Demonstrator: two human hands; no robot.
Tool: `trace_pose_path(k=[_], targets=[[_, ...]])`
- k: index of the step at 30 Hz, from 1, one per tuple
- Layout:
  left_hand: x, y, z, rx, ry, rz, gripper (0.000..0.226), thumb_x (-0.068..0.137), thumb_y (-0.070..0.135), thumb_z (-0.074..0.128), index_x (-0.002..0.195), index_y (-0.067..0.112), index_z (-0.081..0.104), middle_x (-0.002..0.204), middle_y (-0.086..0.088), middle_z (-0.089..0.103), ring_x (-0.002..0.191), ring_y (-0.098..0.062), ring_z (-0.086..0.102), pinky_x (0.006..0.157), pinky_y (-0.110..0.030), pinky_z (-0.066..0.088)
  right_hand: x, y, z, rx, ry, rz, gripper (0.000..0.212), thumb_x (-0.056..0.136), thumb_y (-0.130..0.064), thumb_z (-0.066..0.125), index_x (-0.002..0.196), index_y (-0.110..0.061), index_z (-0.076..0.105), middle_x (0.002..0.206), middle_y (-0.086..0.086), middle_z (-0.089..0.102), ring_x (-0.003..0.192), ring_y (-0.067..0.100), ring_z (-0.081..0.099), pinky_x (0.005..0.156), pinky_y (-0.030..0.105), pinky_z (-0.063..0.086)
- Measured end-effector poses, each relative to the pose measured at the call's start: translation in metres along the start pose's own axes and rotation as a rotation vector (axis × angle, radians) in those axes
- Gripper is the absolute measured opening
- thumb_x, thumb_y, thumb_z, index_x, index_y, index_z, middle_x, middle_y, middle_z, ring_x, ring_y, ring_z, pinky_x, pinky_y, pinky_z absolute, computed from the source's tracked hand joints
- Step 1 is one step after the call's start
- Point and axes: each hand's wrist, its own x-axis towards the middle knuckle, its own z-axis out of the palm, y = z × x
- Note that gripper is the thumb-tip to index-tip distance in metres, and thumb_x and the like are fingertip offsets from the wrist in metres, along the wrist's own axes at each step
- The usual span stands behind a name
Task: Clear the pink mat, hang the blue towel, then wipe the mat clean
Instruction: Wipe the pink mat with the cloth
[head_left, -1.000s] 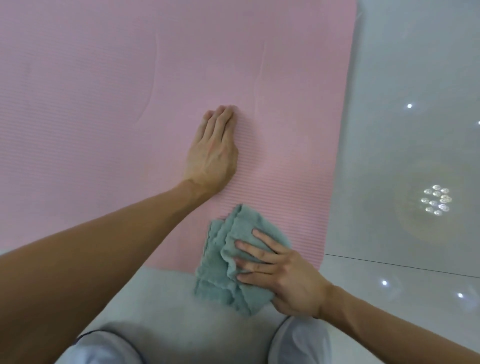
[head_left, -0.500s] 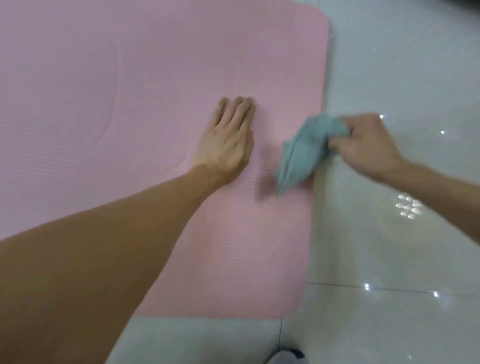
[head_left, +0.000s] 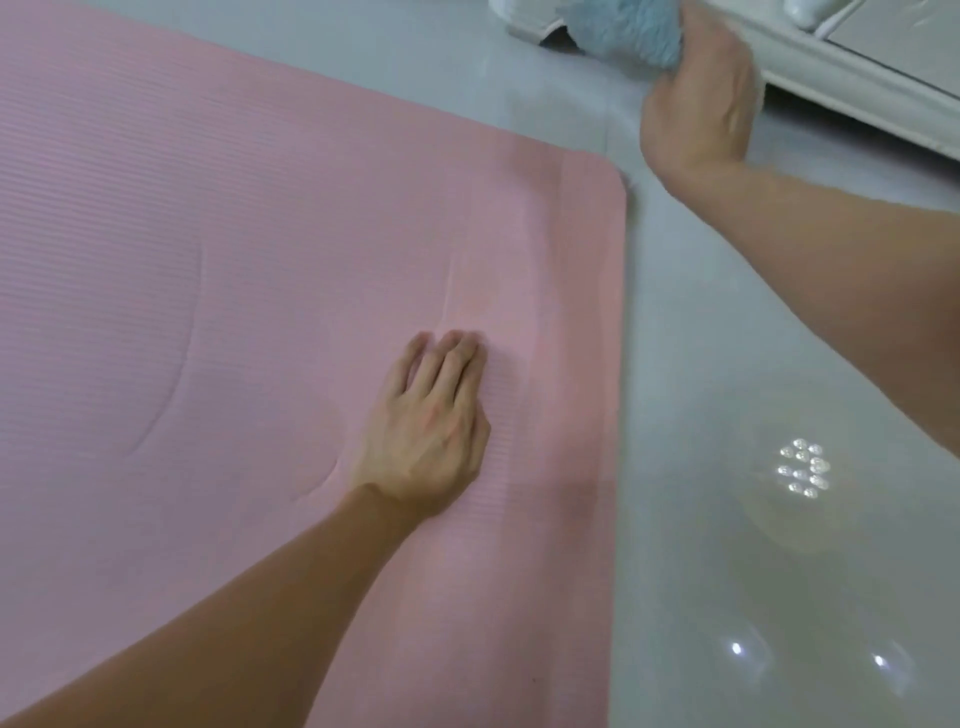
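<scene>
- L hand (head_left: 426, 426) flat, fingers straight, on pink mat (head_left: 208, 260).
- R hand (head_left: 696, 98) gripping cloth (head_left: 623, 26), off mat, by white base (head_left: 857, 88).
- Risk of sliding mat on glossy floor (head_left: 727, 364) w/ too much wt on L.

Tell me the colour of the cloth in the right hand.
Light blue; the cloth shows in the head view, gripped by the right hand.

Glossy pale floor (head_left: 727, 545) lies right of the left hand (head_left: 426, 436), mirroring a light cluster (head_left: 802, 470) and 2 smaller glints (head_left: 736, 648); a white moulded ledge (head_left: 857, 88) runs beside the right hand (head_left: 696, 104).
</scene>
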Motion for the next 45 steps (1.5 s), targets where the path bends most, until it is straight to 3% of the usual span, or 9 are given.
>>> trace_pose_path(k=[3, 5, 6, 9, 17, 27, 39, 45], targets=[[-0.001, 0.0, 0.0, 0.004, -0.002, -0.004, 0.05, 0.092, 0.02, 0.043, 0.135, -0.004, 0.052, 0.139, -0.016, 0.054, 0.13, -0.031, 0.049, 0.114, -0.047, 0.031, -0.021, -0.002, 0.039, -0.046, -0.338, -0.075, 0.044, 0.09, -0.01, 0.039, 0.131, -0.014, 0.054, 0.13, 0.016, 0.057, 0.121, 0.036, 0.051, 0.096, 0.044, 0.041], [-0.001, 0.001, 0.001, 0.014, -0.001, -0.007, 0.05, 0.092, 0.021, 0.042, 0.136, -0.003, 0.051, 0.139, -0.015, 0.053, 0.131, -0.031, 0.048, 0.115, -0.047, 0.03, -0.05, 0.0, 0.059, -0.122, -0.559, -0.076, 0.059, 0.087, -0.005, 0.041, 0.146, -0.014, 0.038, 0.149, 0.015, 0.037, 0.138, 0.034, 0.033, 0.109, 0.049, 0.033], [-0.001, 0.001, 0.001, 0.016, -0.005, -0.009, 0.05, 0.092, 0.021, 0.042, 0.136, -0.003, 0.051, 0.139, -0.015, 0.053, 0.131, -0.031, 0.048, 0.115, -0.047, 0.029, -0.06, 0.0, 0.063, -0.138, -0.584, -0.074, 0.067, 0.087, -0.003, 0.04, 0.152, -0.016, 0.028, 0.157, 0.012, 0.025, 0.144, 0.032, 0.022, 0.114, 0.049, 0.026], [0.0, 0.001, 0.002, 0.024, -0.007, -0.016, 0.05, 0.092, 0.021, 0.044, 0.136, -0.002, 0.052, 0.14, -0.014, 0.053, 0.131, -0.031, 0.048, 0.115, -0.047, 0.03, -0.064, 0.003, 0.062, -0.105, -0.569, -0.095, 0.071, 0.088, -0.002, 0.037, 0.155, -0.018, 0.02, 0.162, 0.008, 0.013, 0.148, 0.03, 0.01, 0.118, 0.048, 0.017], [0.0, 0.002, -0.001, 0.013, -0.023, -0.021, 0.051, 0.092, 0.022, 0.044, 0.136, -0.002, 0.052, 0.14, -0.014, 0.054, 0.131, -0.031, 0.049, 0.113, -0.048, 0.032, -0.116, 0.015, 0.037, -0.078, -0.586, -0.166, 0.074, 0.084, 0.003, 0.042, 0.153, -0.018, 0.026, 0.161, 0.009, 0.019, 0.149, 0.03, 0.012, 0.119, 0.045, 0.017], [-0.001, 0.003, -0.003, 0.02, -0.018, -0.016, 0.05, 0.092, 0.021, 0.044, 0.136, -0.001, 0.052, 0.138, -0.013, 0.055, 0.129, -0.03, 0.049, 0.113, -0.048, 0.032, -0.243, 0.012, -0.009, 0.062, -0.513, -0.156, 0.081, 0.068, -0.015, 0.023, 0.148, -0.014, 0.039, 0.156, 0.009, 0.03, 0.148, 0.03, 0.018, 0.118, 0.053, 0.02], [-0.001, 0.004, -0.007, 0.017, -0.014, -0.006, 0.042, 0.092, 0.021, 0.041, 0.126, 0.001, 0.056, 0.131, -0.011, 0.056, 0.122, -0.029, 0.05, 0.114, -0.045, 0.029, -0.318, 0.001, -0.044, 0.126, -0.519, -0.105, 0.074, 0.075, -0.005, 0.026, 0.147, -0.014, 0.041, 0.156, 0.009, 0.031, 0.148, 0.03, 0.019, 0.117, 0.055, 0.018], [-0.003, 0.002, -0.006, 0.062, -0.087, 0.021, 0.052, 0.095, 0.022, 0.032, 0.14, -0.002, 0.043, 0.142, -0.015, 0.047, 0.135, -0.031, 0.04, 0.118, -0.046, 0.021, -0.359, -0.006, -0.065, 0.135, -0.542, -0.101, 0.069, 0.081, -0.008, 0.032, 0.149, -0.016, 0.037, 0.157, 0.008, 0.03, 0.148, 0.029, 0.017, 0.117, 0.052, 0.016]])
